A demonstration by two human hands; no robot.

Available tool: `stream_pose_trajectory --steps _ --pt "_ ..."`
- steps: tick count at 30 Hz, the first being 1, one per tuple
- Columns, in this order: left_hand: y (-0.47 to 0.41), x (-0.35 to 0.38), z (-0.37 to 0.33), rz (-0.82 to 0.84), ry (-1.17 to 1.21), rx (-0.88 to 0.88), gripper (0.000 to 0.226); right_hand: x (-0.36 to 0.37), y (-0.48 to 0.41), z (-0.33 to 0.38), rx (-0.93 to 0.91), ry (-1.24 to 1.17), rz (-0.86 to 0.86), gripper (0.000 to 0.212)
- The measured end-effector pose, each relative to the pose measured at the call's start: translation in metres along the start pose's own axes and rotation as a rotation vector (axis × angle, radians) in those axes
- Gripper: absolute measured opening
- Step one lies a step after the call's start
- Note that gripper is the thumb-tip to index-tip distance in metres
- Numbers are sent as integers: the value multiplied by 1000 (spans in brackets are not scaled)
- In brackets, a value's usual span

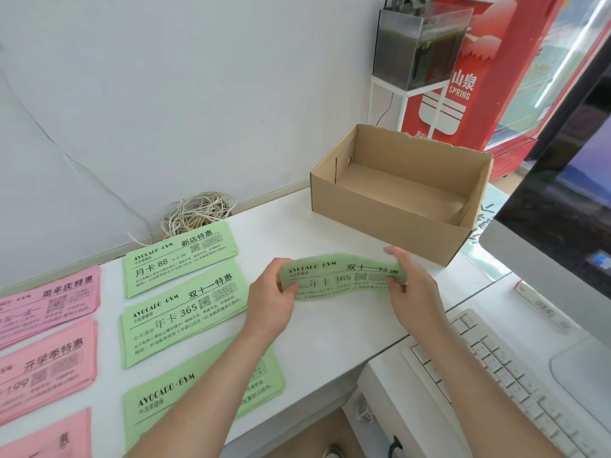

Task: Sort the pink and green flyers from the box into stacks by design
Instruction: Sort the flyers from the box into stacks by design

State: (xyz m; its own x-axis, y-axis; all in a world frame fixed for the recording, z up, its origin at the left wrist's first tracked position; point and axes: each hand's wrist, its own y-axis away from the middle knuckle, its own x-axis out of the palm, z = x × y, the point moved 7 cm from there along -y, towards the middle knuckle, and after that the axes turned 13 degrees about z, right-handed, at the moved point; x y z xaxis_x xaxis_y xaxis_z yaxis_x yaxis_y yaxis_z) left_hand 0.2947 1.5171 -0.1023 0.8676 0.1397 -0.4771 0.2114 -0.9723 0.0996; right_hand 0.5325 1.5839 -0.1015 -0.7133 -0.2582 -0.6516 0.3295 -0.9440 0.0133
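Green flyer [342, 279] sags at frame centre, its ends pinched by the left hand [269, 300] and right hand [410, 285], above the white bench [297, 233].

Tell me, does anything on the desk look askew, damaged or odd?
Two small things. The cardboard box has a ragged, torn far rim. The green flyer held between the left hand and right hand sags in a wave rather than lying flat. A tangled cord sits by the wall.
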Motion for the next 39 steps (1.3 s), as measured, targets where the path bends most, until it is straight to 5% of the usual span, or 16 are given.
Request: stream_pose_trajectory --steps 5,11,15,20,32,39 --pt "37 -54 -21 -105 136 48 43 -13 10 35 -79 -176 -93 31" --pt "103 -129 -7 -143 66 -50 75 27 18 93 -77 -380 123 37" --pt "150 -149 -3 -94 -403 -17 90 66 39 122 -57 -316 274 34" --pt "193 -120 25 259 -893 -62 116 107 72 142 -11 -223 406 30" --pt "158 -173 46 163 -889 -51 106 136 55 181 84 -357 454 32" --pt "84 -182 86 179 -879 -172 104 170 -26 175 69 -118 403 35"
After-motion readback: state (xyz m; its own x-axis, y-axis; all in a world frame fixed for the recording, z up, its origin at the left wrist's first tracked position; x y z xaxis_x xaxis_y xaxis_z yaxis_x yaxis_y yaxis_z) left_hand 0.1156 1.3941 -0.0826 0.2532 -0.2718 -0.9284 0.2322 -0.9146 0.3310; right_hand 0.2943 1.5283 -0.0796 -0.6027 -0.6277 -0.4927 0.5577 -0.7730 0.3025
